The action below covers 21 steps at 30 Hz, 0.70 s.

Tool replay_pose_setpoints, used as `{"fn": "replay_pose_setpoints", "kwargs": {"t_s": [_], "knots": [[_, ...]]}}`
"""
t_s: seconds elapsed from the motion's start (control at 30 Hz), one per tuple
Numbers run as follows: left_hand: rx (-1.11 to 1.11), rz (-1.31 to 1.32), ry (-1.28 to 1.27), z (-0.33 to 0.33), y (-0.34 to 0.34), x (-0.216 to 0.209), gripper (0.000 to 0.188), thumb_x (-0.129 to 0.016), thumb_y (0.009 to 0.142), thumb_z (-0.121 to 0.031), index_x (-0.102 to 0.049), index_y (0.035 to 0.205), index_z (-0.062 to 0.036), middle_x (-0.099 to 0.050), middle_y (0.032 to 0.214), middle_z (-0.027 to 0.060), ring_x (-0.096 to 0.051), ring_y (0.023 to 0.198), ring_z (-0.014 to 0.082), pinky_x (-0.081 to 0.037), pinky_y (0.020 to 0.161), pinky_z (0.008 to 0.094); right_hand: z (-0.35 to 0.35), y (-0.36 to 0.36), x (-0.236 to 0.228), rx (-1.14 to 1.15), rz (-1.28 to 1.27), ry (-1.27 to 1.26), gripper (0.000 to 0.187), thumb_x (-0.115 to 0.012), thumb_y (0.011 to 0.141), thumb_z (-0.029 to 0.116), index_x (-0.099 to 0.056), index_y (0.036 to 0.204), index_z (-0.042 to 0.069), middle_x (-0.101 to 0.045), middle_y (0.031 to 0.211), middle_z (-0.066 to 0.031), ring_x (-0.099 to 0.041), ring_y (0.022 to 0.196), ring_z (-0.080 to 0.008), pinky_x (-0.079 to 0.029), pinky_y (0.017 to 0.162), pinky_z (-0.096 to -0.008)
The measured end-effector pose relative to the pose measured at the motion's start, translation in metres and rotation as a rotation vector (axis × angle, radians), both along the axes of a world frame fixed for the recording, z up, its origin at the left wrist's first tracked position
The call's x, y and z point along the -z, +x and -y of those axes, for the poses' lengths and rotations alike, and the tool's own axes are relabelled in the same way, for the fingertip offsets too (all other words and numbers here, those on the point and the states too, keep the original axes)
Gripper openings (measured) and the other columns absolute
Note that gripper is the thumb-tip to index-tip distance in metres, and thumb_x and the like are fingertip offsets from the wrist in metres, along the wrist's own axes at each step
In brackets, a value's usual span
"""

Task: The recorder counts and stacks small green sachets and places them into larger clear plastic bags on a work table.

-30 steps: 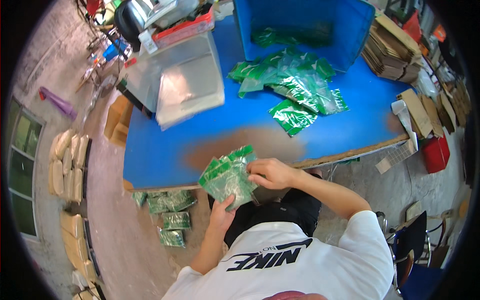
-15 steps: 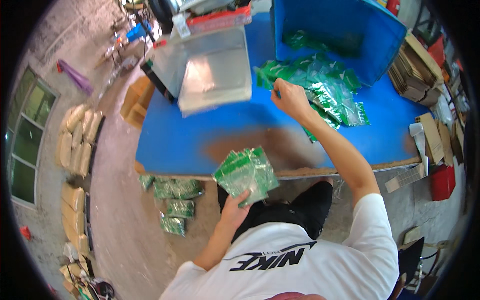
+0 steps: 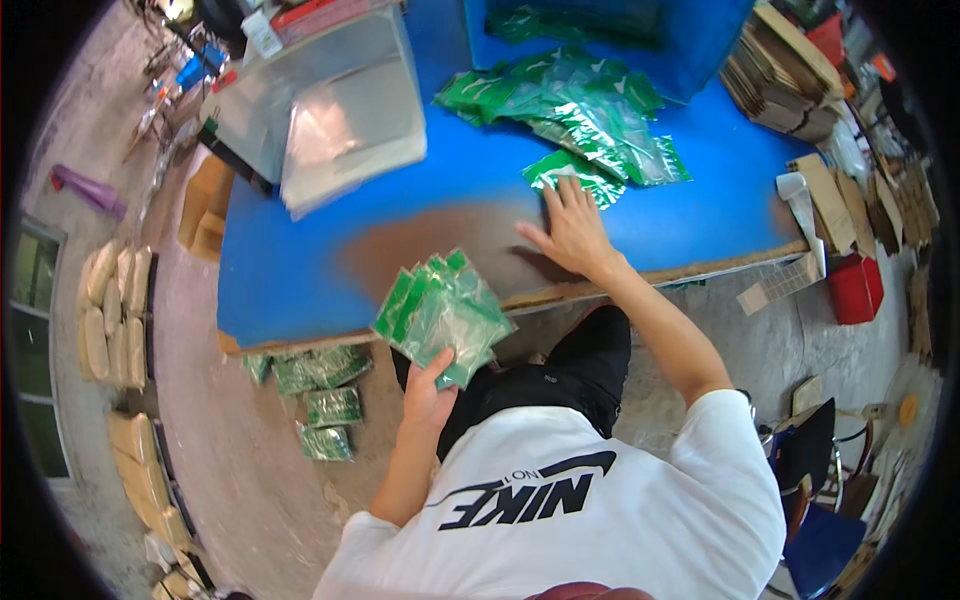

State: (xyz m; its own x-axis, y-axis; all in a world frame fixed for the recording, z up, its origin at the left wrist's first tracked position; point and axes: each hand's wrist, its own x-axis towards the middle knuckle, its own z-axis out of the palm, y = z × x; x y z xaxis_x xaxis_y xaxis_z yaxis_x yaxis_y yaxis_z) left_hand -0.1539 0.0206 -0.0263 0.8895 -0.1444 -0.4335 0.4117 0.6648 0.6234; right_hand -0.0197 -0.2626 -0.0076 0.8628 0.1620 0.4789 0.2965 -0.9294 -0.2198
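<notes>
Leftward, bare tabletop (image 3: 300,280) runs from right hand (image 3: 575,230) and packet (image 3: 604,187) to edge (image 3: 223,290).

White short-sleeved shirt (image 3: 650,520) (black chest print (image 3: 572,497)), black bottoms (image 3: 520,396).

I see this from the left one of two wide fisheye cameras on my head, looking steeply down and ahead over my own body. My white shirt (image 3: 590,475) is nearest, large along the lower edge. My left grip (image 3: 430,393) and right grip (image 3: 578,235) lie farther off, around the middle of the view. Beyond them the tabletop (image 3: 300,270) spans most of the upper half, cut off at the top. The lens takes in the concrete floor (image 3: 215,430) on both sides and bends the window (image 3: 35,370) along the left rim.
</notes>
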Motion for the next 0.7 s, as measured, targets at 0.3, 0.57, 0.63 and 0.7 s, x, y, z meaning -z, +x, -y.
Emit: {"fn": "replay_pose_setpoints", "kwargs": {"t_s": [0.3, 0.57, 0.63, 0.7], "knots": [[0.303, 0.507, 0.316, -0.030, 0.017, 0.004, 0.064, -0.081, 0.073, 0.004, -0.056, 0.131, -0.0031, -0.061, 0.130, 0.0093, -0.062, 0.116, 0.0255, -0.049, 0.100, 0.0410, -0.004, -0.075, -0.014, -0.441, -0.225, 0.388, 0.027, -0.070, 0.086, 0.014, -0.067, 0.110, 0.003, -0.069, 0.108, -0.0155, -0.066, 0.101, -0.0340, -0.052, 0.084, -0.0432], [0.787, 1.188, 1.070, 0.021, 0.057, -0.079, 0.029, -0.078, 0.079, -0.003, -0.069, 0.107, -0.0003, -0.064, 0.122, 0.0194, -0.066, 0.106, 0.0305, -0.052, 0.091, 0.0389, 0.003, -0.037, -0.105, -0.942, -0.759, 0.302, 0.022, -0.065, 0.094, 0.021, -0.069, 0.105, 0.002, -0.072, 0.090, -0.0158, -0.069, 0.082, -0.0331, -0.052, 0.072, -0.0402], [0.765, 0.997, 0.963, 0.006, 0.053, -0.058, 0.047, -0.082, 0.075, 0.001, -0.063, 0.119, -0.0018, -0.062, 0.126, 0.0101, -0.066, 0.108, 0.0255, -0.051, 0.092, 0.0367, 0.020, 0.001, -0.115, -0.699, -0.893, 0.685, 0.030, -0.066, 0.095, 0.028, -0.068, 0.109, 0.002, -0.072, 0.097, -0.0159, -0.069, 0.092, -0.0299, -0.052, 0.080, -0.0387], [0.565, 0.778, 0.744, -0.004, 0.039, -0.032, 0.054, -0.080, 0.075, 0.001, -0.058, 0.125, -0.0020, -0.061, 0.127, 0.0110, -0.064, 0.111, 0.0271, -0.051, 0.095, 0.0377, 0.061, 0.068, -0.095, -0.204, -0.341, 0.734, 0.040, -0.062, 0.096, 0.038, -0.067, 0.114, 0.003, -0.071, 0.107, -0.0152, -0.067, 0.100, -0.0299, -0.052, 0.088, -0.0393]]}}
